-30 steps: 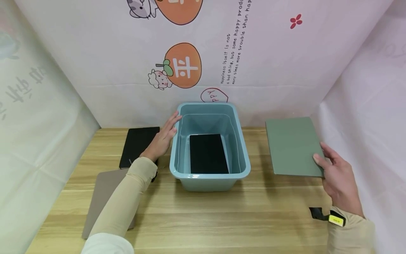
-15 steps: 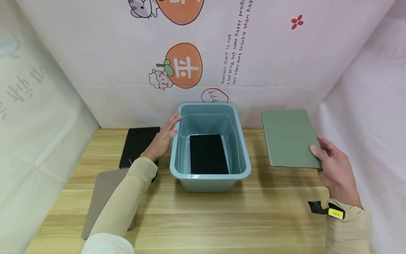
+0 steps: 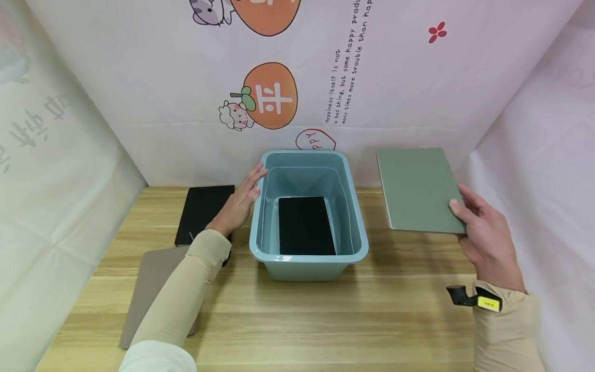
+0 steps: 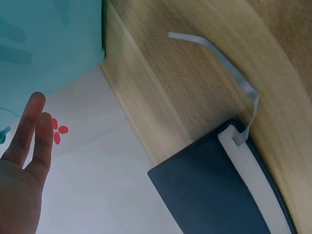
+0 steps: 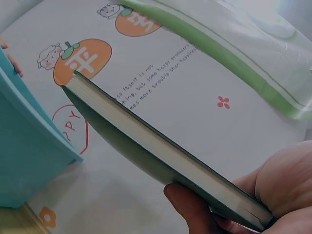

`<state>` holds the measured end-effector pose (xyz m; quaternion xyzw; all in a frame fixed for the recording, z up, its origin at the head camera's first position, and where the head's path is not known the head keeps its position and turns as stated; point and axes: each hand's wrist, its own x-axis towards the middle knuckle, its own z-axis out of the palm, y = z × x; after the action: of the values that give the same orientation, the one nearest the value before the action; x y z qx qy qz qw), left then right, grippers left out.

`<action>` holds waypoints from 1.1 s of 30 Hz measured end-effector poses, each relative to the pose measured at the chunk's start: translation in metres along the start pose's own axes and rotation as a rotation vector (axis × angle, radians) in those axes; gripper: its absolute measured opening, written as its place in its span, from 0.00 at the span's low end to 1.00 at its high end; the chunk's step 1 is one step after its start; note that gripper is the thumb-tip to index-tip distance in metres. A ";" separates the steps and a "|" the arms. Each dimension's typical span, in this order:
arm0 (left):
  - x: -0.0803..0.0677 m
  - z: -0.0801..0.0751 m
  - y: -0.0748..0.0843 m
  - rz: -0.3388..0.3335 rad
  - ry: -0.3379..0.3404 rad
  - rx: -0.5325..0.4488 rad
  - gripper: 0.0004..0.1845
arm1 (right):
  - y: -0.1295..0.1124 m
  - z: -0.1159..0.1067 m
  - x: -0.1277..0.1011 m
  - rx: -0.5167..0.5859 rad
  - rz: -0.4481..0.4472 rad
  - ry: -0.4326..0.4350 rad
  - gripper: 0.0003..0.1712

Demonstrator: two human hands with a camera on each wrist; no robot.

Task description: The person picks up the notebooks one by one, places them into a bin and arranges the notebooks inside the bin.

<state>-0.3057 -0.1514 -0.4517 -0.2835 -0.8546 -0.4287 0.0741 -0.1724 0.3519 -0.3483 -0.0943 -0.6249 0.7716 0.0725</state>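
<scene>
My right hand (image 3: 485,237) pinches a green notebook (image 3: 418,191) by its right edge, thumb on the cover. The notebook is raised above the table, to the right of a blue plastic bin (image 3: 307,271). Its page edges show in the right wrist view, between the covers of the green notebook (image 5: 146,146). At the bin's left rim rest the fairly straight fingers of my left hand (image 3: 237,204). Inside the bin lies a black notebook (image 3: 307,227). Another black notebook (image 3: 204,206), with a ribbon marker (image 4: 219,56), lies left of the bin, partly hidden by my left arm.
A taupe notebook (image 3: 155,284) lies at the front left of the wooden table (image 3: 325,325), partly under my left forearm. Printed white cloth (image 3: 395,77) hangs close behind the bin, with more cloth at both sides.
My right hand has lifted the green notebook up and away from me, and slightly left toward the bin. The left hand has stayed at the rim.
</scene>
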 end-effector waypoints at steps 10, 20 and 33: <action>0.000 0.000 0.003 -0.014 0.004 0.024 0.29 | -0.007 0.015 0.002 0.073 0.007 -0.029 0.47; -0.001 0.000 0.005 -0.027 0.001 0.018 0.28 | -0.016 0.036 0.003 0.093 -0.005 -0.113 0.47; 0.000 -0.001 0.003 -0.005 0.001 0.033 0.29 | -0.018 0.067 0.006 0.137 0.005 -0.177 0.46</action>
<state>-0.3040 -0.1506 -0.4491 -0.2798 -0.8623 -0.4147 0.0780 -0.1937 0.2935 -0.3173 -0.0223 -0.5745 0.8179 0.0214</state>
